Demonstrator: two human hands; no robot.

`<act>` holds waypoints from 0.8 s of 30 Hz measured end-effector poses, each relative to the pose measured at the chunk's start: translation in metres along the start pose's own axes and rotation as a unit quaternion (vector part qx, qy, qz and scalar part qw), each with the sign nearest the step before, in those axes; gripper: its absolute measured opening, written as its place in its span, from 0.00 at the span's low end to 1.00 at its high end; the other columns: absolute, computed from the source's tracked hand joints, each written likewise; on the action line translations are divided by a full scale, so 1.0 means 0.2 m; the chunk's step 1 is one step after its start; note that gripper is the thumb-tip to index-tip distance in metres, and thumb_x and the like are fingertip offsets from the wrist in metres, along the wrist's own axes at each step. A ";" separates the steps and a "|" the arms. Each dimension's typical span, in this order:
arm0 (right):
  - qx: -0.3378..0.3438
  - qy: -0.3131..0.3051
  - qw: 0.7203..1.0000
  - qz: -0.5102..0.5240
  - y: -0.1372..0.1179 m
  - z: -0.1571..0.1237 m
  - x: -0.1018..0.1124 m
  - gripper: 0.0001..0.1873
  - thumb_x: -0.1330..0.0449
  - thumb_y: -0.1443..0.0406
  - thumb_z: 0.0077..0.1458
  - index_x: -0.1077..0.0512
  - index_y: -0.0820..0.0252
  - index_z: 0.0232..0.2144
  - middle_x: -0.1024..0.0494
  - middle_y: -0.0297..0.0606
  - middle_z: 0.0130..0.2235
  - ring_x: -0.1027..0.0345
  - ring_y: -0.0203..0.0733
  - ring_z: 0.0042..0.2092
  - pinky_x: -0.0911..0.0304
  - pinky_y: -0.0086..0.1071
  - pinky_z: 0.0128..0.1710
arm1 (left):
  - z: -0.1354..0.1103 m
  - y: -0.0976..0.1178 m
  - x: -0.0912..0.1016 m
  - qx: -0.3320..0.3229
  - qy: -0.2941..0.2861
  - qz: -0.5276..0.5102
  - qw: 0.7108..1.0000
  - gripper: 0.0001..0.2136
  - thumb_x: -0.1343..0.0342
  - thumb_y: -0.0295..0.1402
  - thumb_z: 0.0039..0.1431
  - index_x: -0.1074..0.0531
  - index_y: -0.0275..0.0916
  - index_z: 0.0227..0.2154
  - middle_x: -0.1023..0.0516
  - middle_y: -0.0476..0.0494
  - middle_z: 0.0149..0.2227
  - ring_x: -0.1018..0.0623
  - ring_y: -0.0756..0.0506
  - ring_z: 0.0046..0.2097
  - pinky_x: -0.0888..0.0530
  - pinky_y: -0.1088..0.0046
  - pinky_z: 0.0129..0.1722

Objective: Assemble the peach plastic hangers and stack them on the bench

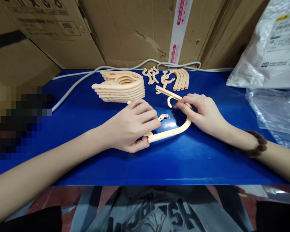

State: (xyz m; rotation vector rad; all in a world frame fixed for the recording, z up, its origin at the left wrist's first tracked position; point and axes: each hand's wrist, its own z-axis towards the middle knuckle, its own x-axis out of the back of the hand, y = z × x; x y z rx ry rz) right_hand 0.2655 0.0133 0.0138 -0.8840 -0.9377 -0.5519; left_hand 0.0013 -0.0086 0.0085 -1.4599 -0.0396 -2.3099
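A cream plastic folding hanger [170, 132] lies between my hands over the blue table, its curved arm running from one hand to the other. My left hand [136, 127] is closed around its left part, which the fingers mostly hide. My right hand [201, 111] pinches its right side with thumb and fingers, near a long straight piece [168, 92]. Below that piece a small hook end [169, 101] curls. A short wavy piece [163, 117] pokes out by my left fingertips; whether it joins the hanger I cannot tell.
A stack of folded hangers [120, 85] stands at the back left. Loose hook pieces [150, 75] and several curved arms [181, 79] lie beside it. A white cable [74, 88] runs along cardboard boxes [140, 32]. Plastic bags [268, 51] are at the right.
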 end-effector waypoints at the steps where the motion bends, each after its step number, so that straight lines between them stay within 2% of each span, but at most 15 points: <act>1: -0.008 -0.003 1.000 0.010 0.00 0.00 0.00 0.18 0.48 0.60 0.66 0.20 0.59 0.36 0.20 0.39 0.34 0.30 0.42 0.37 0.43 0.36 0.38 | 0.00 0.00 0.00 0.007 0.008 0.016 1.000 0.12 0.53 0.31 0.63 0.26 0.36 0.43 0.20 0.38 0.42 0.26 0.38 0.47 0.30 0.58 0.47; 4: -0.023 -0.006 0.999 0.023 0.01 0.00 0.00 0.17 0.48 0.59 0.66 0.21 0.60 0.38 0.18 0.39 0.36 0.28 0.42 0.36 0.42 0.34 0.36 | 0.00 0.00 0.00 0.027 0.011 0.073 0.997 0.12 0.52 0.31 0.69 0.28 0.37 0.49 0.21 0.38 0.51 0.25 0.38 0.53 0.30 0.61 0.51; 8: 0.002 -0.009 1.000 -0.009 0.01 0.00 0.00 0.15 0.47 0.60 0.65 0.22 0.59 0.39 0.20 0.35 0.30 0.31 0.39 0.30 0.44 0.33 0.33 | 0.00 -0.01 -0.02 0.035 -0.014 0.114 0.993 0.14 0.53 0.35 0.74 0.30 0.36 0.56 0.25 0.36 0.59 0.27 0.38 0.58 0.30 0.62 0.56; 10: 0.014 -0.009 1.000 -0.020 0.01 0.00 0.00 0.15 0.48 0.60 0.66 0.22 0.58 0.39 0.22 0.34 0.28 0.34 0.37 0.28 0.45 0.32 0.33 | 0.00 -0.02 -0.02 0.028 -0.011 0.109 0.994 0.15 0.53 0.34 0.74 0.31 0.36 0.57 0.24 0.37 0.57 0.26 0.39 0.56 0.28 0.63 0.55; 13: 0.013 -0.007 1.000 -0.017 0.01 0.00 0.00 0.15 0.47 0.59 0.65 0.22 0.58 0.39 0.23 0.33 0.27 0.35 0.36 0.27 0.46 0.32 0.32 | 0.00 -0.03 -0.02 0.007 0.003 0.096 0.995 0.14 0.53 0.28 0.72 0.29 0.39 0.56 0.21 0.39 0.50 0.23 0.41 0.47 0.26 0.65 0.47; 16: 0.006 -0.005 1.000 -0.013 0.01 0.00 0.00 0.14 0.47 0.59 0.65 0.23 0.59 0.40 0.26 0.31 0.25 0.37 0.36 0.26 0.47 0.32 0.31 | 0.01 -0.02 0.00 0.007 -0.007 0.054 0.998 0.16 0.54 0.23 0.70 0.26 0.41 0.53 0.21 0.41 0.43 0.24 0.44 0.41 0.27 0.68 0.40; 18: 0.005 -0.007 1.000 -0.012 0.02 0.00 0.00 0.13 0.46 0.59 0.65 0.23 0.58 0.40 0.27 0.30 0.24 0.38 0.35 0.25 0.47 0.32 0.31 | 0.01 -0.01 0.00 0.029 -0.015 -0.006 0.999 0.16 0.53 0.22 0.69 0.25 0.41 0.52 0.22 0.42 0.43 0.25 0.45 0.40 0.28 0.70 0.38; 24: -0.005 -0.031 0.999 -0.012 0.00 0.00 0.00 0.11 0.45 0.60 0.66 0.25 0.59 0.41 0.32 0.28 0.23 0.39 0.33 0.25 0.47 0.30 0.30 | 0.01 0.03 0.01 0.106 -0.005 -0.164 0.981 0.17 0.50 0.17 0.67 0.28 0.37 0.54 0.23 0.45 0.47 0.26 0.48 0.48 0.28 0.74 0.47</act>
